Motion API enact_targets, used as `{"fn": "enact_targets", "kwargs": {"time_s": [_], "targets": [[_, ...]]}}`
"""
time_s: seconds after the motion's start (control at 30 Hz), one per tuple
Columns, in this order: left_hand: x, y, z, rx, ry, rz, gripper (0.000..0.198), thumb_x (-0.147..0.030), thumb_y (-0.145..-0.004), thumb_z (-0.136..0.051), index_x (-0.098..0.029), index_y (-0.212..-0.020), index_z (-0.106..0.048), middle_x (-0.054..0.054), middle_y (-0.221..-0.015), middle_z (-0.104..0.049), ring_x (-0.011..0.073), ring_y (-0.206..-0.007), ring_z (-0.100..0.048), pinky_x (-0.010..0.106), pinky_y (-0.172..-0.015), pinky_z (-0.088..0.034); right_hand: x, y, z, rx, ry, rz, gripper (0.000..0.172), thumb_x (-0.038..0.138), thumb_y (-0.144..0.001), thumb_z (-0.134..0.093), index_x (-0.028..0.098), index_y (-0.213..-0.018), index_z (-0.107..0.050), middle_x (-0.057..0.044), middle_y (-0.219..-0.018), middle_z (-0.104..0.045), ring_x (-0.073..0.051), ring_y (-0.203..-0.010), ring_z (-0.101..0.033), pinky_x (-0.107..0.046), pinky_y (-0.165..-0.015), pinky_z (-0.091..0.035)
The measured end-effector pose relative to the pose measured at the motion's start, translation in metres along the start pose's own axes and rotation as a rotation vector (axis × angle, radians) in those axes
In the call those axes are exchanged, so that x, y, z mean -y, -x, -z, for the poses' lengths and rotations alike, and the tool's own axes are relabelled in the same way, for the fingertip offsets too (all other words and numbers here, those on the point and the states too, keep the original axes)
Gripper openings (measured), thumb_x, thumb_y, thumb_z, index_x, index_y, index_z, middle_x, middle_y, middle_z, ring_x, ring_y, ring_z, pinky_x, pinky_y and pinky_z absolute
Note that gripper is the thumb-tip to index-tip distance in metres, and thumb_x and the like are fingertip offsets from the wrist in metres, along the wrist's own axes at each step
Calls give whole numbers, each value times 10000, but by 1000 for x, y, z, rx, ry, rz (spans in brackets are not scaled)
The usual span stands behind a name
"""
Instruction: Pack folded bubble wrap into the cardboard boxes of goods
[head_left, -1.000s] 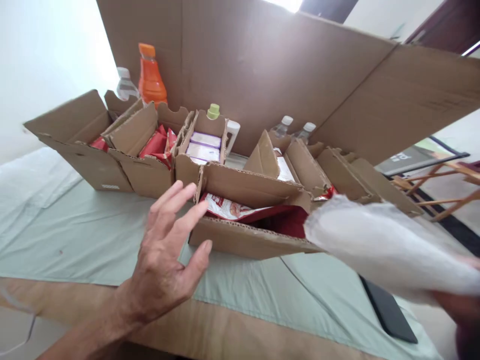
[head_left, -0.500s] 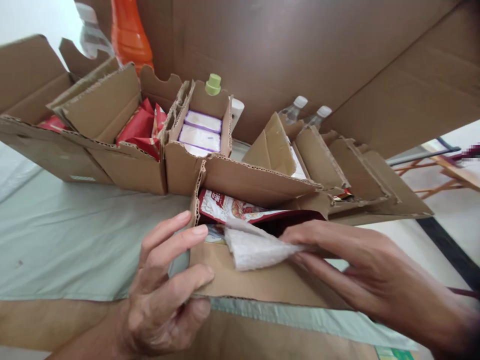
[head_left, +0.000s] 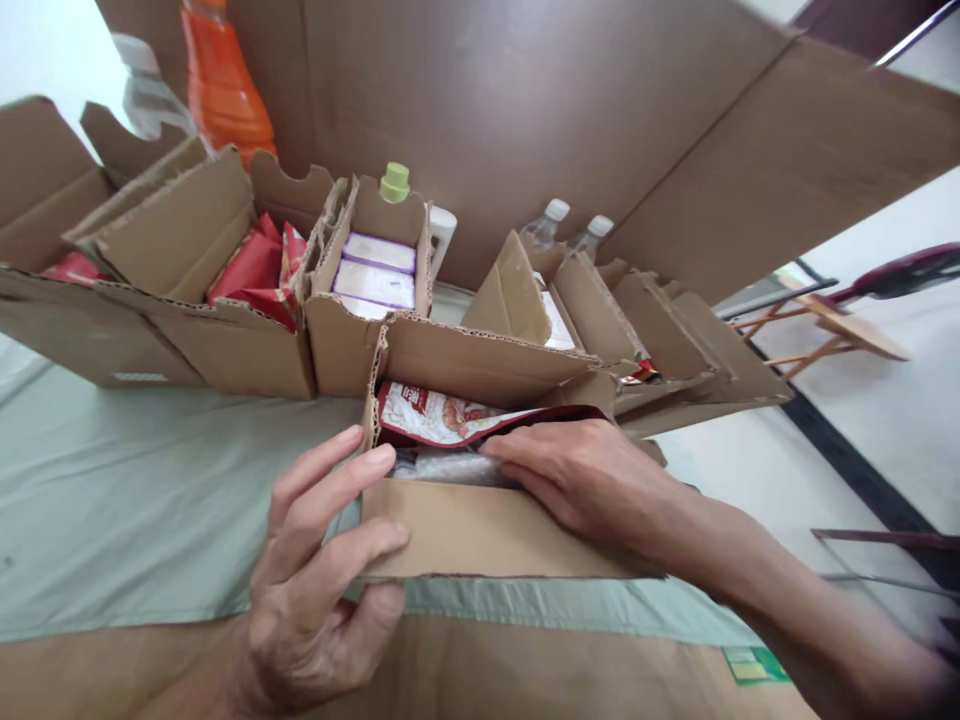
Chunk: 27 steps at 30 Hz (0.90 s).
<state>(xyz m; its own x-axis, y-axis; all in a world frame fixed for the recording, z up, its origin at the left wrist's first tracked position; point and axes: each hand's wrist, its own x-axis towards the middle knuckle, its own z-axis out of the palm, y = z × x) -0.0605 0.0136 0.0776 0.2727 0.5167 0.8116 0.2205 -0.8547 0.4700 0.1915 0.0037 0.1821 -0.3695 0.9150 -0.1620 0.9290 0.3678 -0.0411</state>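
Observation:
My left hand (head_left: 322,560) grips the front left corner of an open cardboard box (head_left: 480,530), thumb under the front flap and a finger on top, the other fingers along its left end. My right hand (head_left: 574,470) reaches into this box with its fingers together. They are at a translucent white plastic packet (head_left: 457,467) lying low in the box; the fingertips are partly hidden. Behind them a dark red and white printed food pouch (head_left: 439,412) leans against the back wall.
More cardboard boxes (head_left: 187,345) stand in a row behind, holding red packets (head_left: 255,265) and purple-edged white packs (head_left: 375,285). An orange bottle (head_left: 225,95) and clear bottles (head_left: 544,225) stand further back, before a tall cardboard panel (head_left: 525,110). Green cloth (head_left: 150,480) covers the table.
My right hand has moved left and down into the box, taking the plastic packet from above the flap to inside, in front of the pouch. My left hand keeps its hold.

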Motion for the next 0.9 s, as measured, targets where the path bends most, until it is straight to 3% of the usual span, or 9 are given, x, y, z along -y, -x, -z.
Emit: {"fn": "enact_targets", "kwargs": {"time_s": [0.17,0.27,0.4,0.5,0.6,0.67,0.77,0.83,0.9], "targets": [[-1,0,0,-22,-7,-14,111,-122,-915,-598,-160,-1012,-636,147,-1395,-614,369,-1385,-535,511,-1085,-498,8,-14,0,208,178,-258,240,255,-1007,-542,210,-1009,-778,-84,-968,-815,-252,-846,-767,-310,-701,-509],[-1,1,0,-25,-18,16,109,-137,-926,-598,-181,-1015,-641,133,-1404,-622,361,-1383,-543,510,-1066,-514,14,5,1,95,328,-363,281,389,-989,-583,189,-941,-774,-113,-885,-801,-298,-769,-753,-346,-609,-485],[1,0,0,-9,-10,12,113,-149,-929,-606,-175,-1034,-637,144,-1406,-626,363,-1391,-542,516,-1076,-511,22,29,5,-192,185,-157,368,380,-1051,-463,199,-992,-778,-94,-915,-789,-249,-767,-730,-354,-665,-526],[-1,-1,0,-10,-13,-4,150,-128,-908,-618,-171,-1050,-640,145,-1421,-624,357,-1400,-541,511,-1100,-504,22,24,7,-88,-128,28,460,409,-1102,-351,202,-1185,-753,-91,-1155,-783,-228,-1028,-735,-357,-882,-572],[-5,4,-1,-14,-17,45,331,-86,-867,-641,-208,-1174,-660,106,-1500,-581,342,-1415,-532,523,-1141,-478,19,23,10,-58,-318,-4,495,472,-1100,-350,206,-1335,-695,-80,-1320,-738,-242,-1199,-696,-398,-1020,-556],[-6,11,0,-98,20,104,560,-75,-839,-663,-262,-1365,-615,75,-1555,-535,319,-1415,-538,522,-1161,-470,17,42,11,-194,-371,-95,441,481,-1084,-402,269,-1311,-715,-46,-1286,-756,-247,-1179,-710,-407,-1013,-569],[-4,26,3,-194,124,226,760,-114,-829,-699,-314,-1533,-495,63,-1588,-503,306,-1436,-519,521,-1181,-458,13,96,0,-625,-384,-371,283,439,-1038,-542,337,-1173,-768,-42,-1102,-798,-258,-1032,-752,-421,-944,-594],[-1,35,5,-119,156,385,771,-156,-854,-711,-320,-1563,-460,72,-1604,-489,313,-1461,-486,531,-1198,-437,10,127,-21,-871,-376,-647,202,407,-1001,-627,319,-1104,-777,-69,-1002,-802,-271,-966,-756,-448,-936,-589],[2,39,3,-24,182,561,765,-206,-893,-704,-327,-1589,-411,85,-1625,-462,315,-1456,-487,538,-1204,-428,7,140,-50,-876,-430,-762,200,395,-972,-664,282,-1112,-753,-87,-996,-804,-270,-924,-754,-453,-895,-600]]}}
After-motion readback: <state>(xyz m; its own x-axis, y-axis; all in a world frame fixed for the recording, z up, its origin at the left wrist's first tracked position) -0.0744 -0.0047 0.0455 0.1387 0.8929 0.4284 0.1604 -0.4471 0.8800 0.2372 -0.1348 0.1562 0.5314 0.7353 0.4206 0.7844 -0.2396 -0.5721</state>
